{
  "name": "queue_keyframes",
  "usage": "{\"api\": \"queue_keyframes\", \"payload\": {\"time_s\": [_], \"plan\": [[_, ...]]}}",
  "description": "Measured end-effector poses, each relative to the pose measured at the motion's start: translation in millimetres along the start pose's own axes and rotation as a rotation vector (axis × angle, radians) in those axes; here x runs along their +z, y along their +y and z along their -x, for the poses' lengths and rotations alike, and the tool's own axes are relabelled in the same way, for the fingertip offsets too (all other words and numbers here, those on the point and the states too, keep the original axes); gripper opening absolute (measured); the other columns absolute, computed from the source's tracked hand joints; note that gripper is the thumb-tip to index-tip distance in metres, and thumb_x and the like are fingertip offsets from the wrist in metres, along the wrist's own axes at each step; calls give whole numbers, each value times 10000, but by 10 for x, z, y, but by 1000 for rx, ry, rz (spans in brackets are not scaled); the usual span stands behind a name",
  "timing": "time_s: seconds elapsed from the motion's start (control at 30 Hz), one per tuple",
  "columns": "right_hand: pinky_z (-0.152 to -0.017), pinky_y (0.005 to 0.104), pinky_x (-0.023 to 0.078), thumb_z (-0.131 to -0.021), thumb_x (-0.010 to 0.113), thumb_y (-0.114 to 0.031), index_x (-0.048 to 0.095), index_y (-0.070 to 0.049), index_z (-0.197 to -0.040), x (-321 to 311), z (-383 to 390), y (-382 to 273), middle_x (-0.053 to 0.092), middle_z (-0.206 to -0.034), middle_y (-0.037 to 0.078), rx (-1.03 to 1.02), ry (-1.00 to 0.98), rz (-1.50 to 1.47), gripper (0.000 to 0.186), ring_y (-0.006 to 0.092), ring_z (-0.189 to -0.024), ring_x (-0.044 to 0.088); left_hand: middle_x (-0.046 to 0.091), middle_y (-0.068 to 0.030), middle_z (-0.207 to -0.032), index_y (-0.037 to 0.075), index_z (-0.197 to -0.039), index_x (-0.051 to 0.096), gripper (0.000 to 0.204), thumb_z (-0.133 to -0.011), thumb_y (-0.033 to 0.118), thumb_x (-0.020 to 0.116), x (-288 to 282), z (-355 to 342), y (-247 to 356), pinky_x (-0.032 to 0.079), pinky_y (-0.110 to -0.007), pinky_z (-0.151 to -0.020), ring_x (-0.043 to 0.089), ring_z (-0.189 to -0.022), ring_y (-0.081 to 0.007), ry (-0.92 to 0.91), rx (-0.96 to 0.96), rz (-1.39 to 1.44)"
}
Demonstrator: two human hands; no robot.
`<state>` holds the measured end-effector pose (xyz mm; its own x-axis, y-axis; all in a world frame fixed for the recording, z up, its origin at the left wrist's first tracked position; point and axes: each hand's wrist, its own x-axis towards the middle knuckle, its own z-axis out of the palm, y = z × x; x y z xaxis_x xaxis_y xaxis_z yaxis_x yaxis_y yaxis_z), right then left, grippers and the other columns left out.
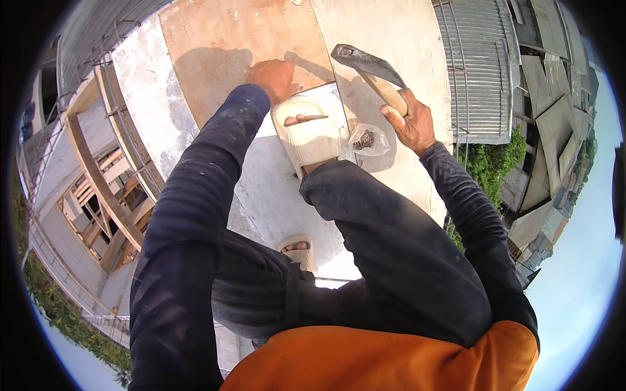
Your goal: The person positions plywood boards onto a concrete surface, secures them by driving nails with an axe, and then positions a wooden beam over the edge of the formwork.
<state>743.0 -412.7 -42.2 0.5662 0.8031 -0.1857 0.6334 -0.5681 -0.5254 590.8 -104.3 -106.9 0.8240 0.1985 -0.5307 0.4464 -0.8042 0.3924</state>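
Observation:
My right hand (pixel 411 124) grips the wooden handle of a hammer (pixel 369 65), whose dark head is raised above the pale plywood boards (pixel 391 26). My left hand (pixel 270 79) is down on a browner board (pixel 195 45), fingers curled; whatever is in them is hidden. Just below it is my sandalled right foot (pixel 306 140). A small clear plastic bag (pixel 368 140) of small dark pieces, seemingly nails, lies beside that foot, below the hammer. My other sandalled foot (pixel 297 251) stands farther down on a whitish board.
Wooden framework (pixel 104 182) and metal bars surround a drop at the left. On the right, beyond the boards' edge, are bars, corrugated sheeting (pixel 479 78), green plants (pixel 495 163) and roofs (pixel 548 111) below.

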Motion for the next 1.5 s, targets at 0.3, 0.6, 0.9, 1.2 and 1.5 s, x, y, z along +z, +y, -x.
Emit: {"api": "queue_keyframes", "payload": {"time_s": [0.3,0.6,0.9,1.2,1.5], "plan": [[-722,489,629,-1007,529,-798,650,-35,-1155,-31,-128,-36,741,-774,191,141,-183,179,786,377,-765,784,774,-231,-1141,10,-1149,733,373,-961,331,757,180,64,-92,544,-518,-1001,723,-1142,-403,168,26,86],[-733,485,629,-1016,513,-794,640,-48,-1163,-74,-107,228,765,-857,198,185,-342,409,771,385,-815,787,777,-229,-1131,23,-1198,733,394,-986,355,742,159,126,9,545,-511,-990,726,-1134,-402,181,-1,81],[-688,438,605,-968,777,-566,727,-17,-1103,25,-238,-210,746,-788,154,218,-242,307,568,307,-699,753,749,-277,-1219,14,-1310,717,527,-1043,463,649,279,561,50,534,-511,-1025,717,-1159,-445,113,13,442],[-826,321,570,-982,753,-177,738,5,-1166,419,-337,-2173,795,-947,82,186,-442,-529,259,143,-866,728,620,-61,-1001,47,-1267,576,504,-1148,467,323,339,1306,236,415,-291,-566,512,-715,-122,255,-9,1523],[-705,312,548,-976,747,-214,751,-11,-1103,774,-301,-2174,750,-824,60,204,-488,-348,239,124,-737,665,663,-241,-1074,-50,-1407,495,502,-1136,368,428,729,1544,67,549,-457,-795,653,-1009,-403,493,0,1278]]}}
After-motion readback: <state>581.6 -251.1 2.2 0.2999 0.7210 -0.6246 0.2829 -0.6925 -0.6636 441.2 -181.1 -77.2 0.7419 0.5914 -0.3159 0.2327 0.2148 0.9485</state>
